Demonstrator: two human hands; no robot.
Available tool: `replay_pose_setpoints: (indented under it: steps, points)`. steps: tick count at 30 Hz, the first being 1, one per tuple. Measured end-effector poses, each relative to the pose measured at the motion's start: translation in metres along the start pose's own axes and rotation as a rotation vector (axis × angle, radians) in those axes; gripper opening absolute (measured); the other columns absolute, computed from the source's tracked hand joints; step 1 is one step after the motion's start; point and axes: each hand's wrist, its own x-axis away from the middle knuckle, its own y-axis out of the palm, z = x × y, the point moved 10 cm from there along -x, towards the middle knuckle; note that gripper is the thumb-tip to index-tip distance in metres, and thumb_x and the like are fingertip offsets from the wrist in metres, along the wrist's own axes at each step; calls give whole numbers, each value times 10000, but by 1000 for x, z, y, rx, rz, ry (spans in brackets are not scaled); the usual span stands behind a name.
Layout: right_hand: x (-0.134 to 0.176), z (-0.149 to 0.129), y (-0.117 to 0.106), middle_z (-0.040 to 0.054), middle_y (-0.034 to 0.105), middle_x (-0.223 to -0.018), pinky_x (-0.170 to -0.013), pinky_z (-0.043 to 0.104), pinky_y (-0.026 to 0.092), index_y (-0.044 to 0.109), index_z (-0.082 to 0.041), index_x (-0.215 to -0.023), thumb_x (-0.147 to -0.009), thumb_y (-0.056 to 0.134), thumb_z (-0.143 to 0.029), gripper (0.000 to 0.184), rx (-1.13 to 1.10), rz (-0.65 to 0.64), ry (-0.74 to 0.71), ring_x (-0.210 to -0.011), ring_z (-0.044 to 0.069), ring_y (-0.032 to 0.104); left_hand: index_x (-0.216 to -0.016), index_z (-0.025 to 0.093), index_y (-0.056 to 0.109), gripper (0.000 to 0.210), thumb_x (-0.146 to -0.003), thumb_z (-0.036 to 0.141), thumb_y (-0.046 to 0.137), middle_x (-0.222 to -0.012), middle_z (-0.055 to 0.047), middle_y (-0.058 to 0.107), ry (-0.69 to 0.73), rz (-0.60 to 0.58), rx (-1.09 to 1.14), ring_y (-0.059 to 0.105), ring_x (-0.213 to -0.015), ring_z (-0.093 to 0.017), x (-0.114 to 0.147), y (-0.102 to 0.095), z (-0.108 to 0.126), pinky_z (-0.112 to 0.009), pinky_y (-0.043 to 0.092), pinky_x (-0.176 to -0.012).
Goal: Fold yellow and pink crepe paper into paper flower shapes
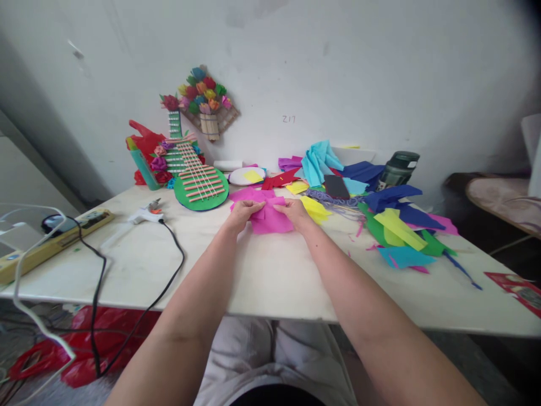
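Both grips (244, 213) (296, 213), pink paper (271, 223) apparently within.

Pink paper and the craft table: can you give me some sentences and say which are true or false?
1. The left hand and the right hand both hold pink paper. True.
2. The glue gun is in the right hand. False: the glue gun lies on the table.
3. The guitar-shaped craft has a green body. True.
4. The flower bouquet lies on the floor. False: the flower bouquet is up against the wall.
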Motion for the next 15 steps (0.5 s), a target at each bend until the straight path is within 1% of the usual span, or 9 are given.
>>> replay_pose_setpoints:
  steps: [6, 11, 15]
  points:
    - [-2, 4, 0, 15, 679, -652, -616, 301, 480, 702, -154, -759, -508, 746, -309, 298, -22, 6, -1, -599, 153, 595, -518, 131, 603, 335, -466, 407, 785, -495, 4, 541, 9, 21, 0, 429, -456, -70, -1, -2, -1, -213, 267, -438]
    - [-1, 3, -1, 18, 683, -668, -621, 300, 474, 703, -156, -774, -512, 735, -299, 301, -21, 32, 3, -608, 152, 595, -517, 130, 610, 319, -437, 373, 802, -506, 0, 554, 22, 28, 49, 444, -468, -73, -2, -3, 0, -214, 301, -458]
    - [1, 2, 1, 20, 683, -668, -620, 305, 476, 701, -154, -774, -508, 736, -310, 310, -33, 22, 9, -606, 157, 596, -529, 128, 622, 306, -431, 353, 805, -526, -4, 571, 28, 31, 79, 463, -489, -75, -2, -2, 1, -214, 324, -484]
